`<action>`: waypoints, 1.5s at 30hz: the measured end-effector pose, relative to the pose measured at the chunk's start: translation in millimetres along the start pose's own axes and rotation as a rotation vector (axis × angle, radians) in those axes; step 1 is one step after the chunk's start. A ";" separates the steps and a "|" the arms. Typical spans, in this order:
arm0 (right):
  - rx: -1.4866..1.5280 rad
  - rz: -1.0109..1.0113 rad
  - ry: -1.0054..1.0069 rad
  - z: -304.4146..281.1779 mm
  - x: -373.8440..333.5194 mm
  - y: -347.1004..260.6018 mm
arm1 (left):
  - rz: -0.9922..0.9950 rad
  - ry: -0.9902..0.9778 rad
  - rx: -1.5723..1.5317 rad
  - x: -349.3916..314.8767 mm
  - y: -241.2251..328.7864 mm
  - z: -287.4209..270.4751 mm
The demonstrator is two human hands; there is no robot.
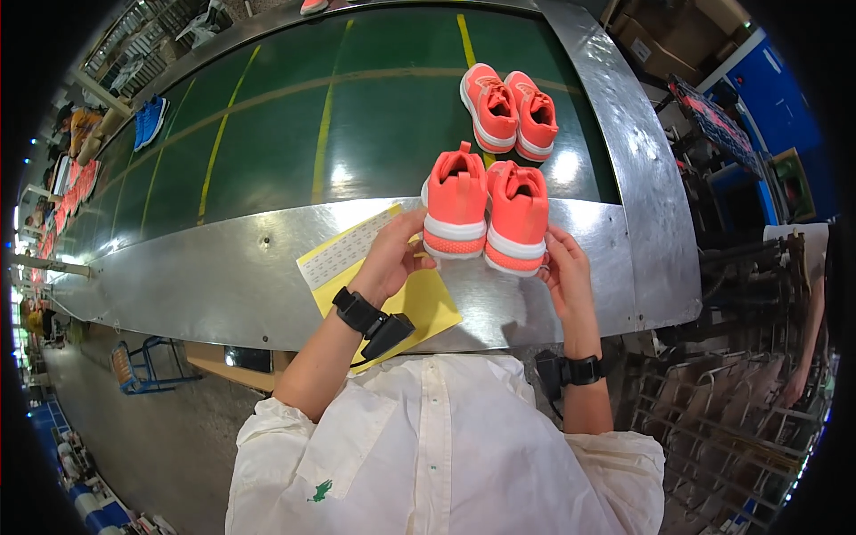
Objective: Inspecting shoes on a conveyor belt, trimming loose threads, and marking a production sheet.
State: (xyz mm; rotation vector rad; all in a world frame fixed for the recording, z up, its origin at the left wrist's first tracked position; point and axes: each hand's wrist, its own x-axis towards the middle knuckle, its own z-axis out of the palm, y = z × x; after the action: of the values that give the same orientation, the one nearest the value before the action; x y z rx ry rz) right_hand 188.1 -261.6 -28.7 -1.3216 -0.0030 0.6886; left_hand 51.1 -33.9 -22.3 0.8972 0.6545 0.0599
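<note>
A pair of coral sneakers with white soles is in front of me, heels toward me. My left hand (399,256) grips the left sneaker (456,203) at its outer heel side, with the thumb up and the fingers curled by the sole. My right hand (568,267) holds the right sneaker (519,214) by its outer heel edge. The two shoes are side by side, close together, over the metal edge of the table. Beneath my left forearm lie a yellow sheet (435,305) and a white sheet of small printed labels (343,252).
Another coral pair (490,111) stands just beyond on the green conveyor belt (267,152). Blue shoes (152,122) sit far left on it. A metal border (223,272) runs along the belt. Wire racks (713,419) and another person's arm (810,330) are at right; a blue stool (147,366) is lower left.
</note>
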 end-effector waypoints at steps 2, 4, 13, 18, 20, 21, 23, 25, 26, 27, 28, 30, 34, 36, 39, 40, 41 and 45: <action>-0.074 0.015 0.062 -6.2 -6.7 10.4 | -0.004 -0.020 0.038 -4.7 -10.9 -4.0; -0.260 -0.043 0.017 -24.7 -8.1 26.8 | -0.024 -0.007 0.190 -7.1 -25.7 -12.4; -1.486 -0.665 -0.266 54.9 -61.9 -29.9 | 0.252 0.062 0.927 -43.1 -39.9 -36.9; -1.741 -0.707 -0.397 57.5 -22.8 1.7 | 0.733 0.342 1.503 -40.0 -37.4 -49.6; -1.751 -0.671 -0.414 57.4 -25.3 -4.9 | 0.733 0.410 1.600 -36.2 -45.1 -64.3; -1.756 -0.605 -0.428 59.7 -27.3 -6.4 | 0.711 0.455 1.703 -36.0 -51.7 -74.6; -1.739 -0.594 -0.494 58.2 -27.0 -9.1 | 0.666 0.478 1.700 -35.7 -59.6 -87.3; -1.728 -0.571 -0.560 57.9 -17.1 -15.3 | 0.706 0.435 1.738 -36.1 -61.3 -93.2; -1.477 -0.525 -0.488 58.1 -11.3 -20.6 | 0.683 0.423 1.737 -37.0 -61.1 -92.2; -1.226 -0.472 -0.420 60.3 -4.4 -28.6 | 0.688 0.446 1.729 -37.6 -59.6 -92.6; -1.059 -0.253 -0.434 64.8 11.4 -45.1 | 0.695 0.412 1.727 -38.5 -57.6 -93.0; -0.689 -0.179 -0.374 82.7 44.4 -71.2 | 0.705 0.374 1.731 -37.2 -54.1 -95.3; -0.091 0.209 -0.379 164.7 111.9 -123.1 | 0.697 0.360 1.709 -39.4 -53.1 -107.2; 0.073 0.333 -0.333 192.3 166.0 -132.6 | 0.683 0.360 1.696 -38.4 -49.3 -107.9; 0.358 0.466 -0.374 221.3 261.3 -140.4 | 0.653 0.340 1.658 -38.5 -45.8 -96.1; 0.422 0.473 -0.272 245.8 280.6 -143.1 | 0.620 0.343 1.659 -40.4 -46.6 -97.0; 0.486 0.474 -0.165 265.8 299.9 -145.6 | 0.592 0.340 1.659 -40.6 -47.7 -97.5; 0.587 0.237 -0.549 281.5 407.3 -152.6 | 0.564 0.318 1.646 -38.2 -53.9 -97.2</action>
State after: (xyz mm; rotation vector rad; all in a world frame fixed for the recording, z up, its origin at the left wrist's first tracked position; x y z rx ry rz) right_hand 478.8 163.0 31.6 -0.5489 -0.0832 1.1375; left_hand -45.0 -11.5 -86.2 2.6937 0.6502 0.1783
